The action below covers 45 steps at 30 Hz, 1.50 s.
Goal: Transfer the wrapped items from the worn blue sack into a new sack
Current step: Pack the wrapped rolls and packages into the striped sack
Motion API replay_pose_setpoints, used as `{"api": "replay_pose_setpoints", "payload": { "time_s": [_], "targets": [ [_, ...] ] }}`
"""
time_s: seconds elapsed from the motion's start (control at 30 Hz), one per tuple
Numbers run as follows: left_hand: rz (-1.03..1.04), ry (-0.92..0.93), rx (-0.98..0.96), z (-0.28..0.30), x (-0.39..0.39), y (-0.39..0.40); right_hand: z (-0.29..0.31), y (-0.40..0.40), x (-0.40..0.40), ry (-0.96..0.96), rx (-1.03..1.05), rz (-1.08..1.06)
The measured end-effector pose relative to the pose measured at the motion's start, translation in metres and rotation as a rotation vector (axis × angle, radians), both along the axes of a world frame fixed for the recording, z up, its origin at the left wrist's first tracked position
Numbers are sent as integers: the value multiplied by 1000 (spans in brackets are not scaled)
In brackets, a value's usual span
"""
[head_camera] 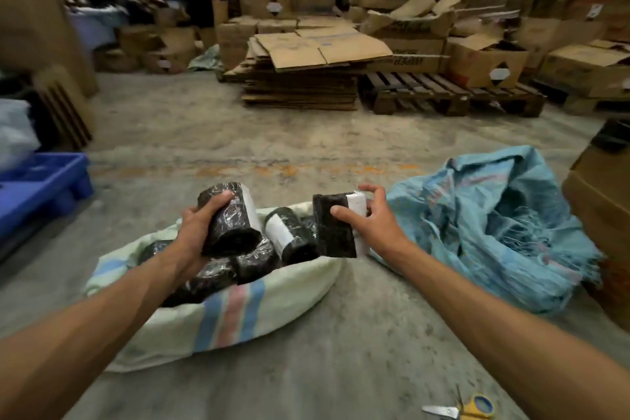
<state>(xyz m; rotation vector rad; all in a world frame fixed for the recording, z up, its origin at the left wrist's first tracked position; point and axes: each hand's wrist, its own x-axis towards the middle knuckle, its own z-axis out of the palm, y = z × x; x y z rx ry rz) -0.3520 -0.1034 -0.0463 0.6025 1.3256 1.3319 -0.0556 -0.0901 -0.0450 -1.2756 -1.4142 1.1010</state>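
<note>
I am gripping one wrapped roll [231,220] in my left hand [194,232] and a flatter wrapped pack [335,227] in my right hand [371,218], both over the new sack [225,314]. The worn blue sack [484,225] is lying crumpled beside it. They seem firm, light, slick in plastic; I am wrapping my fingers around their middles.

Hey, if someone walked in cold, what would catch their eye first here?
Two hands, each gripping a black wrapped roll: left hand and right hand, above a pale striped sack already holding rolls. To its right, a frayed blue sack lies crumpled on the floor.
</note>
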Motion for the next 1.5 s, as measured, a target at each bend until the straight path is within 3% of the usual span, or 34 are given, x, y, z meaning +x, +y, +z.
{"api": "replay_pose_setpoints", "payload": {
  "time_s": [0.1,0.27,0.43,0.5,0.57,0.73,0.9,0.97,1.03,1.1,1.23,1.4,1.5],
  "targets": [
    [161,268,-72,-5,-51,4,-1,26,-51,-47,-60,49],
    [201,721,-263,-34,-77,4,-14,59,-144,-241,-154,90],
    [134,876,-330,-54,-64,36,-47,76,-193,-695,-195,70],
    [103,1021,-431,-60,-53,41,-60,74,-199,-771,-186,82],
    [82,1111,-476,-63,-44,41,-65,69,-202,-796,-170,112],
    [11,1100,-505,-53,-49,40,-52,70,-195,-755,-209,167],
    [235,1340,-253,-34,-75,14,-41,75,-151,-700,10,-66],
    [299,1408,-280,-31,-98,9,-47,82,-124,-728,-18,-168],
    [273,1363,-456,-38,-125,5,-59,92,-95,-756,-160,-245],
    [194,1172,-637,-52,-144,-1,-74,101,-69,-764,-368,-286],
    [227,747,-623,-75,-161,-12,-93,98,-47,-415,-696,-185],
    [318,790,-595,-66,-174,-20,-93,105,-39,-167,-650,-242],
    [353,732,-480,-56,-177,-18,-79,100,-35,-41,-723,-188]
  ]
}}
